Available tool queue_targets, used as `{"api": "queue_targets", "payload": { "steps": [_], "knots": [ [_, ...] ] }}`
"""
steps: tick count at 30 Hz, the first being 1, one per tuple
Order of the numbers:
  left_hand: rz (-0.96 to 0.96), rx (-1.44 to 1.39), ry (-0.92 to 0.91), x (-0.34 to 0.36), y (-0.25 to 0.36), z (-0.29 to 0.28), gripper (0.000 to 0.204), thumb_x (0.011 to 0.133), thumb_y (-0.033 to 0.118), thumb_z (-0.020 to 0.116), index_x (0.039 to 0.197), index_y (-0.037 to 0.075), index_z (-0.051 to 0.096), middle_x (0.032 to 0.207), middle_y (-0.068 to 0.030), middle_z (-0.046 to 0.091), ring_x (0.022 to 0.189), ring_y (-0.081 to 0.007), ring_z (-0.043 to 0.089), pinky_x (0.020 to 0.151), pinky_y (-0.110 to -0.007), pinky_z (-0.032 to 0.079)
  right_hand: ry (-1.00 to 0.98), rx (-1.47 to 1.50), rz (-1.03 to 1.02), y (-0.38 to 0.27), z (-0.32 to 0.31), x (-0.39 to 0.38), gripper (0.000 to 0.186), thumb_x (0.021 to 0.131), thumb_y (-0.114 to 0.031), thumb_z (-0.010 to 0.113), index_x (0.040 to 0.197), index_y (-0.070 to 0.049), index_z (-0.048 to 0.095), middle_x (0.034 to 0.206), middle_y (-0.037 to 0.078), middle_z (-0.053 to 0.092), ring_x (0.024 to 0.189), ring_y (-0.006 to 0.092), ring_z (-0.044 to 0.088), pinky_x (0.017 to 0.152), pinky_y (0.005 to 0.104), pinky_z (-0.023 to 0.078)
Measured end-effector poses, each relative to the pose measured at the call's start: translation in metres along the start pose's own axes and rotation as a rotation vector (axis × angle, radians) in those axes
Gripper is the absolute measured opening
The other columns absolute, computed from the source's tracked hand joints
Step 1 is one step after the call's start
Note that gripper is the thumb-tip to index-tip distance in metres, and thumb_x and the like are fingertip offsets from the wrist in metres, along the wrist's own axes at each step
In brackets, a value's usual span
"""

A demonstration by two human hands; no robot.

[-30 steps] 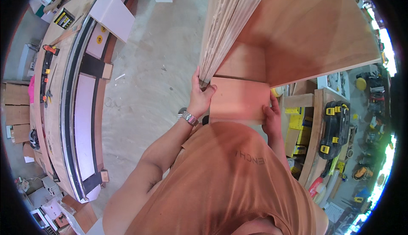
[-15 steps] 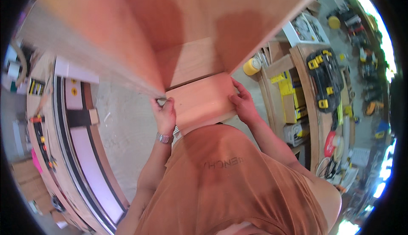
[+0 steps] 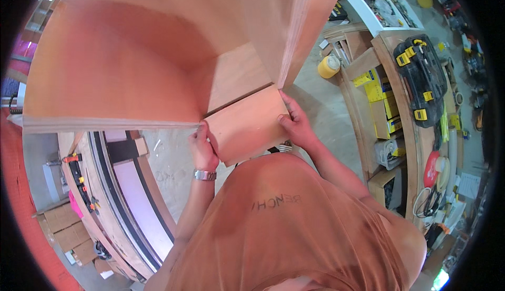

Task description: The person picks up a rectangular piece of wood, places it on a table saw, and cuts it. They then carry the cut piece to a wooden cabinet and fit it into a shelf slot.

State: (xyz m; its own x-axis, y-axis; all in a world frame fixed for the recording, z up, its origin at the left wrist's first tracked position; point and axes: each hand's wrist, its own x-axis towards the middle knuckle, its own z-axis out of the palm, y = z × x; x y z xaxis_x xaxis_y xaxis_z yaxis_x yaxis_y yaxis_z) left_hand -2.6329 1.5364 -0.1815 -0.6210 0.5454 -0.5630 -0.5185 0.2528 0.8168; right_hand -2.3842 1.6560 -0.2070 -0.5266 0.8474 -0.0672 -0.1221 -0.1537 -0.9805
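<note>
A pale wooden panel (image 3: 247, 128) spans between my two hands, just in front of a tall plywood cabinet (image 3: 105, 70) with an open front. A thin dark gap separates the panel's far edge from the cabinet's bottom board (image 3: 236, 75). My left hand (image 3: 204, 148) is closed on the panel's left end, its fingertips beside the corner of the cabinet's left side wall. At the opposite end, my right hand (image 3: 295, 121) grips the panel with the thumb on top, close to the lower end of the right side wall (image 3: 294, 38). The undersides of both hands are hidden.
On the right, a wooden workbench (image 3: 392, 80) carries a black tool case (image 3: 421, 80) with yellow latches and has shelves of yellow boxes. A yellow tub (image 3: 329, 66) stands beside it. Long rails (image 3: 123, 186) lie on a bench at left, near cardboard boxes (image 3: 68, 230).
The cabinet appears turned and shifted left in the view, showing more of its left inner wall. The panel looks more tilted, its left end nearer me. Both hands keep hold.
</note>
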Motion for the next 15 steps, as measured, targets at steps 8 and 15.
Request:
{"api": "queue_targets", "payload": {
  "steps": [8, 15],
  "knots": [
    [0.017, 0.119, -0.131, 0.001, 0.003, 0.017, 0.036, 0.098, 0.037, 0.065, 0.071, 0.019, 0.05, 0.058, 0.0103, 0.034, 0.051, -0.0043, 0.028, 0.048, -0.027, 0.02, 0.008, -0.059, 0.075, -0.013, 0.003, -0.007, 0.066, 0.091, 0.007, 0.046, 0.155, -0.003, 0.031, 0.154, 0.012, 0.041, 0.144, 0.0203, 0.036, 0.118, 0.0324, 0.028],
    [0.01, 0.078, -0.194, 0.0, 0.004, 0.011, 0.023, 0.099, 0.029, 0.065, 0.097, 0.007, 0.061, 0.07, 0.0112, 0.046, 0.055, -0.0013, 0.032, 0.049, -0.023, 0.024, 0.051, -0.153, 0.003, -0.013, 0.007, -0.007, 0.066, 0.093, 0.005, 0.044, 0.156, -0.005, 0.03, 0.14, 0.006, 0.053, 0.12, 0.0113, 0.054, 0.102, 0.0285, 0.043]
  ]
}}
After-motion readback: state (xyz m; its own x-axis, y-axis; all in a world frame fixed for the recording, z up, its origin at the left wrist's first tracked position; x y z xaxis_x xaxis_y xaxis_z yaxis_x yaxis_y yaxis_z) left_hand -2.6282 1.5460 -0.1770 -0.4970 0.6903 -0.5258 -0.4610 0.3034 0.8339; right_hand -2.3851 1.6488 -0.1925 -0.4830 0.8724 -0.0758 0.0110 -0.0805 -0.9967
